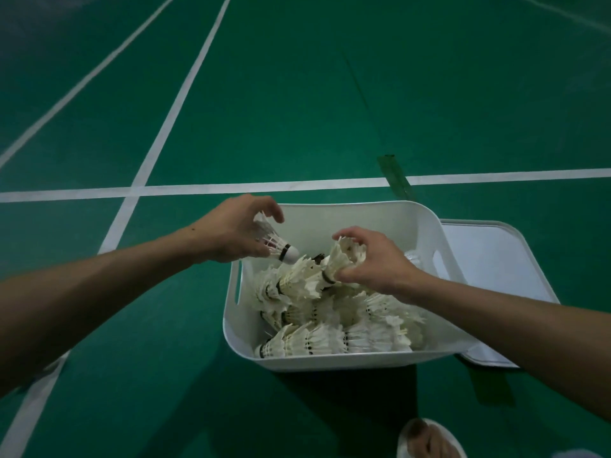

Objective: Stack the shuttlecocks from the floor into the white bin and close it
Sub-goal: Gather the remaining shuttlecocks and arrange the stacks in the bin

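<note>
The white bin [426,223] stands open on the green court floor, with several rows of nested white shuttlecocks [330,338] lying inside. Over its left rim, my left hand [234,231] holds a single shuttlecock [276,244] by the feathers, its cork pointing right and down toward the bin. Above the bin's middle, my right hand [377,259] grips the feather end of a nested stack of shuttlecocks [334,264] that slants down to the left into the pile. The bin's white lid [496,266] lies flat on the floor at the bin's right side.
White court lines [198,186] cross the green floor behind and left of the bin. A strip of green tape [395,175] lies over the line behind the bin. A foot in a white sandal [429,439] shows at the bottom edge.
</note>
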### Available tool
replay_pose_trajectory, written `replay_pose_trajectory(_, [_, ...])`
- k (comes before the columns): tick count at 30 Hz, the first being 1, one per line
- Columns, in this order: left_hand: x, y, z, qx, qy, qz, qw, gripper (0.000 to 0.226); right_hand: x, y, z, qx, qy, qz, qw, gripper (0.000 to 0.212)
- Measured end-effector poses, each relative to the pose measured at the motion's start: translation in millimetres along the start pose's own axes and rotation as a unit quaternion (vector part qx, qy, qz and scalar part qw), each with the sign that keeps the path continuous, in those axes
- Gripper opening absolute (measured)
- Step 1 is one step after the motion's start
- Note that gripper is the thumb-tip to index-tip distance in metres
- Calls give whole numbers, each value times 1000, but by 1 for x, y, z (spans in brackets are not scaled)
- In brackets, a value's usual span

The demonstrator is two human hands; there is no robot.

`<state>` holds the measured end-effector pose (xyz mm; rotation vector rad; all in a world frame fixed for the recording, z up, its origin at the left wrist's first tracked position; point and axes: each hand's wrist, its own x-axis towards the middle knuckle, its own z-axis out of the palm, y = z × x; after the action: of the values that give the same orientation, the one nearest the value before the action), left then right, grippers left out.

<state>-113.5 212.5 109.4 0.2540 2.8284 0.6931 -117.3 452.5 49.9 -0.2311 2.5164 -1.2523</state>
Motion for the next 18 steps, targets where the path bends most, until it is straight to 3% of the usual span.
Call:
replay_pose_trajectory(3, [-1,1,1,9,11,-3,1000,47,-1,6,11,41,18,13,999,61])
replay_pose_trajectory(6, [-2,1,4,-4,14,-2,1000,46,-7,12,24,0,-9,36,999,64])
replay_pose_trajectory(11, [-3,-2,5,-107,-10,-17,994,55,-9,5,17,-59,-76,27,995,64])
replay_pose_trajectory(15, [-5,-2,4,-163,-7,-7,987,64,-11,0,16,-89,-64,12,994,67])
replay_pose_trajectory(18, [-3,0,5,-178,12,7,984,58,-9,-4,25,-88,-60,-5,994,73])
